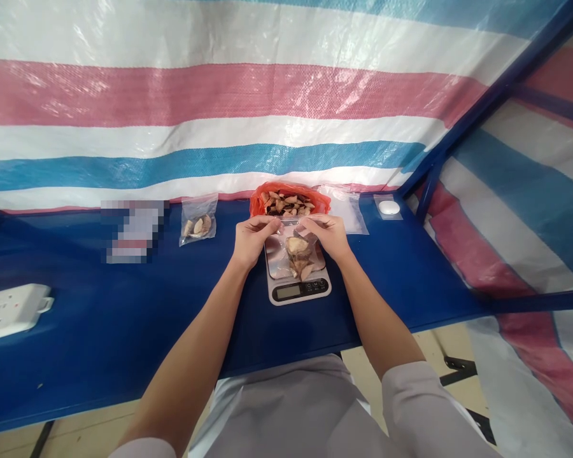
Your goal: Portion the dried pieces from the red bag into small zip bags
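Observation:
A clear zip bag (298,254) with several brownish dried slices in it lies over a white digital kitchen scale (300,296). At the bag's top edge, my left hand (256,236) pinches the left corner between thumb and finger. My right hand (325,234) pinches the same edge on the right. Just beyond both hands sits an orange-red plastic bag (258,198), open and filled with more dried slices (289,203). The scale's display shows no readable figure.
Left of the scale lies another clear bag of slices (198,224). Flat clear bags (353,213) lie behind my right hand, and a small bag with a white round object (389,208) is farther right. A white power strip (16,310) lies at the left. Striped sheeting (219,95) backs the blue table (138,331).

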`<move>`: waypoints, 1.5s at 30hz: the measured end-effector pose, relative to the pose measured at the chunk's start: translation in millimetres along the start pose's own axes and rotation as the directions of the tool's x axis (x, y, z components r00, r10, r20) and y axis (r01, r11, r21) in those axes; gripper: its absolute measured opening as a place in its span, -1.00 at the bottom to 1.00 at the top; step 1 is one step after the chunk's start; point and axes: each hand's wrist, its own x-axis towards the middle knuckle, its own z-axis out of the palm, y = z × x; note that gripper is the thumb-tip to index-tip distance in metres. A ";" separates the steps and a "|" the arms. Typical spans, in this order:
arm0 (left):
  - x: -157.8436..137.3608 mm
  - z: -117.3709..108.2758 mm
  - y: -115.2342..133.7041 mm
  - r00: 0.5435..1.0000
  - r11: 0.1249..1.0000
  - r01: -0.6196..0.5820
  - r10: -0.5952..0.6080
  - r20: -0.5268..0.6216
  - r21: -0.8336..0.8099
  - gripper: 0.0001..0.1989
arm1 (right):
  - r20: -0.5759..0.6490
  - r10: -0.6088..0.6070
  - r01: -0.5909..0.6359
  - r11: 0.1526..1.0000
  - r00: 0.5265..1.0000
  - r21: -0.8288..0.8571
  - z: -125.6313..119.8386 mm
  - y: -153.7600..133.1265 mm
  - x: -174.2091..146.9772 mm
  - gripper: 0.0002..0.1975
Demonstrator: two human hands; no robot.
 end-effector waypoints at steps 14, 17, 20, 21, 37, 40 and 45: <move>0.3 2.7 -1.3 0.998 1.000 0.019 -0.019 -0.060 0.002 -0.67 | 0.022 0.002 -0.002 1.000 1.000 -0.010 -3.9 3.4 0.4 -0.66; 0.4 2.9 -1.1 0.998 1.000 0.011 -0.011 -0.064 -0.007 -0.68 | 0.025 -0.014 0.014 1.000 1.000 0.003 -4.4 2.6 0.6 -0.68; 0.7 2.8 -2.0 0.997 0.999 0.012 -0.015 -0.073 -0.036 -0.69 | 0.019 -0.018 0.018 1.000 1.000 -0.003 -5.4 1.5 0.7 -0.68; 0.9 2.5 -2.5 0.997 0.999 0.017 -0.020 -0.073 -0.046 -0.68 | 0.015 -0.016 0.016 1.000 1.000 -0.014 -5.7 1.1 0.6 -0.68; 0.2 -1.2 1.7 0.996 0.991 0.087 -0.088 0.002 -0.101 -0.67 | -0.057 0.061 -0.058 0.997 0.997 0.040 -4.2 -2.5 0.7 -0.67; 0.2 -3.1 1.2 0.993 0.987 0.112 -0.107 0.050 -0.116 -0.69 | -0.075 0.060 -0.056 0.997 0.995 0.045 -2.8 -3.8 0.0 -0.68; 0.8 -4.7 2.8 0.994 0.992 0.105 -0.102 0.041 -0.068 -0.67 | -0.050 0.077 -0.075 0.997 0.996 0.036 -0.7 -8.9 -1.4 -0.70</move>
